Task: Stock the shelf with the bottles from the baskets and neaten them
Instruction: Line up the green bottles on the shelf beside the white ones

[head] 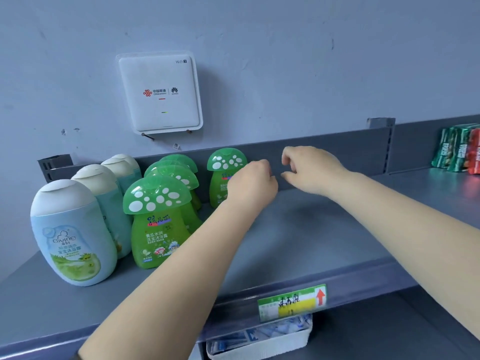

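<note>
— Two rows of bottles stand at nine o'clock on the grey shelf point(298, 229), front to back. How many can you count?

— Four pale blue bottles with white caps; the front blue bottle point(74, 235) stands nearest the shelf edge, the others file behind it toward eleven o'clock. Just beside them, at their three o'clock, runs a row of green bottles with spotted mushroom caps, led by the front green bottle point(157, 224). At least three caps show in that row; those behind overlap too much for a firm count.

— And the one standing apart?

— A lone green bottle point(224, 178) is upright near the shelf's back wall, at twelve o'clock, with a gap between it and the green row.

— Who holds it?

— The left hand point(250, 187) is against its right side, knuckles toward the camera, fingers curled round the body. The fingertips themselves are hidden behind the hand.

— The right hand?

— The right hand point(310, 168) hovers at one o'clock, just beside the left, in front of the back wall. Its fingers are loosely curled with a narrow gap to the thumb, and they hold nothing.

— Anything else around?

— A white router point(159, 93) hangs on the wall at eleven o'clock. Green and red packets point(457, 149) stand at two o'clock on the neighbouring shelf. A green and yellow price label point(292, 301) with a red arrow sits on the shelf's front lip at five o'clock, and below it a white basket point(259, 342) holds blue-and-white packs.
</note>
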The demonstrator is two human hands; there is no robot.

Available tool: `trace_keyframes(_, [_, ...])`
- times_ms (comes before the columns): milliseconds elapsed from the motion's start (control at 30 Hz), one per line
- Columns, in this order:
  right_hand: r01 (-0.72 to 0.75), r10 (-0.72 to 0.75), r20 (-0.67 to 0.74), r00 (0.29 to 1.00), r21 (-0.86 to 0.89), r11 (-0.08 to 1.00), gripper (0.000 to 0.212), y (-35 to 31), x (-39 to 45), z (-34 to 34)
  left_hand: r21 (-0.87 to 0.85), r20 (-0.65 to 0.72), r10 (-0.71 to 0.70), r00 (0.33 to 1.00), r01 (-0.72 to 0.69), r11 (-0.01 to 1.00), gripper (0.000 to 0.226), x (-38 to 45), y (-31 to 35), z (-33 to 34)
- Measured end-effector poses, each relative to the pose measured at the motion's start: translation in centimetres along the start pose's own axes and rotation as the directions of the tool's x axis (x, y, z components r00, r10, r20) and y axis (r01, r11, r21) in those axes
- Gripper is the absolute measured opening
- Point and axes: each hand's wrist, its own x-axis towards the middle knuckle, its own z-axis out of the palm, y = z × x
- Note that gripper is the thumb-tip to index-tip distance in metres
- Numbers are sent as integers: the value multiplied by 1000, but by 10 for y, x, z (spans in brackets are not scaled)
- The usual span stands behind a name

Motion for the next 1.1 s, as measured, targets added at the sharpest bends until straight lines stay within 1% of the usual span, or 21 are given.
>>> trace_keyframes(67, [15,-21,-27,999,-198,980,19,14,-24,-12,130,2,129,992,-128,983,19,-6,16,5])
trace_keyframes(133, [12,-21,-23,1000,-331,944,17,29,-48,-22,203,5,241,971,-237,950,19,-12,36,13])
trace_keyframes(233, [-12,1,-24,1000,-444,896,9,58,-87,-38,240,14,354,935,-347,907,18,-22,75,27])
trace_keyframes(333, [-60,52,-30,998,-497,866,8,92,-129,-56,244,17,448,894,-438,865,16,-34,119,41])
trace_keyframes(400, [-96,95,-29,995,-514,852,9,114,-159,-70,229,29,507,861,-500,835,14,-43,151,52])
trace_keyframes(533, [-187,210,-19,978,-532,826,11,158,-223,-96,177,40,635,771,-631,755,14,-65,226,77])
trace_keyframes(667, [-265,323,1,947,-568,779,10,206,-296,-110,105,52,733,678,-734,671,20,-96,305,111])
trace_keyframes(767, [-323,408,18,913,-577,750,14,243,-355,-113,57,101,790,605,-796,602,20,-127,357,145])
trace_keyframes(900, [-442,548,42,835,-541,715,22,283,-432,-109,-35,194,838,510,-850,525,20,-171,417,192])
trace_keyframes(1000, [-518,629,66,775,-504,691,20,307,-484,-101,-149,262,861,436,-863,483,22,-202,451,225])
trace_keyframes(1033, [-553,659,70,749,-482,680,20,314,-499,-98,-185,280,869,409,-865,467,21,-211,459,237])
trace_keyframes(1100, [-646,737,72,672,-430,630,22,327,-527,-87,-240,312,876,369,-861,448,21,-229,474,262])
